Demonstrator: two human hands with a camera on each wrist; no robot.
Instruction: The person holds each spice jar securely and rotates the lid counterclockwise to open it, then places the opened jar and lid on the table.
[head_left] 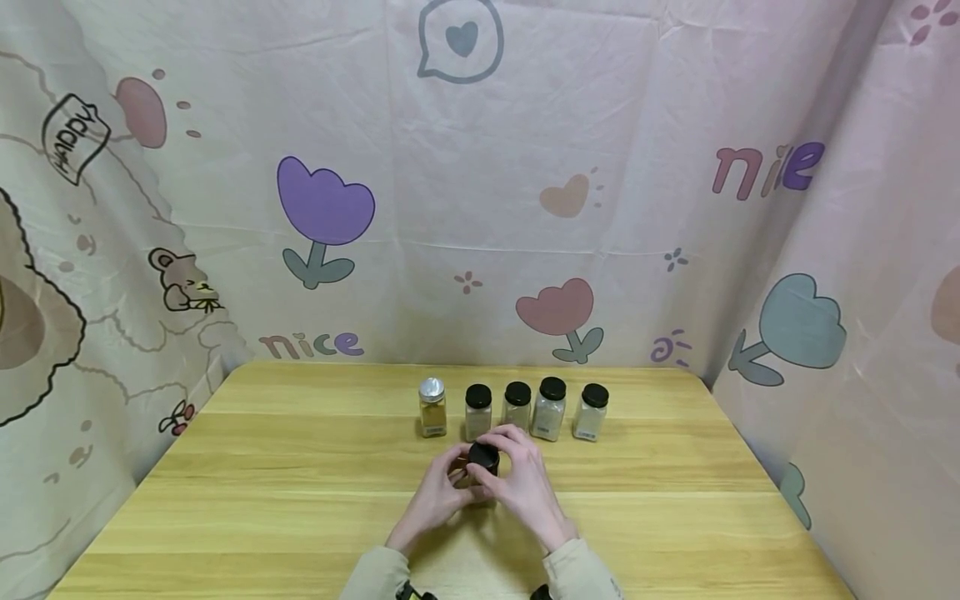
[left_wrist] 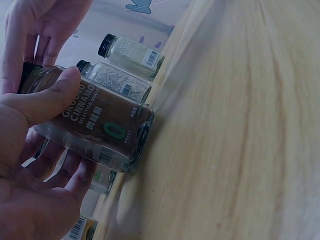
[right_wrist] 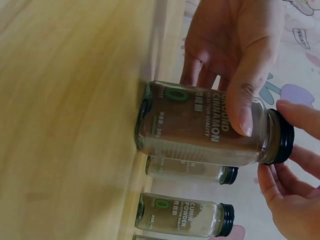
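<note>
A glass spice jar (left_wrist: 107,122) with brown powder and a "Ground Cinnamon" label stands upright between both hands, its base at or just over the wooden table; I cannot tell if it touches. My left hand (head_left: 441,492) grips the jar's body, the thumb lying across the label. At the top, my right hand (head_left: 525,475) pinches the black lid (right_wrist: 281,137) between thumb and fingers. From the head view, the hands hide most of the jar, leaving the lid (head_left: 483,455) in sight. The lid sits on the jar's neck.
Behind the hands, several spice jars stand in a row: one with a silver lid and yellow contents (head_left: 432,410), the others black-lidded, including a cumin powder jar (right_wrist: 180,216) and a right-end jar (head_left: 591,412). A patterned curtain (head_left: 465,208) borders the wooden table (head_left: 300,467).
</note>
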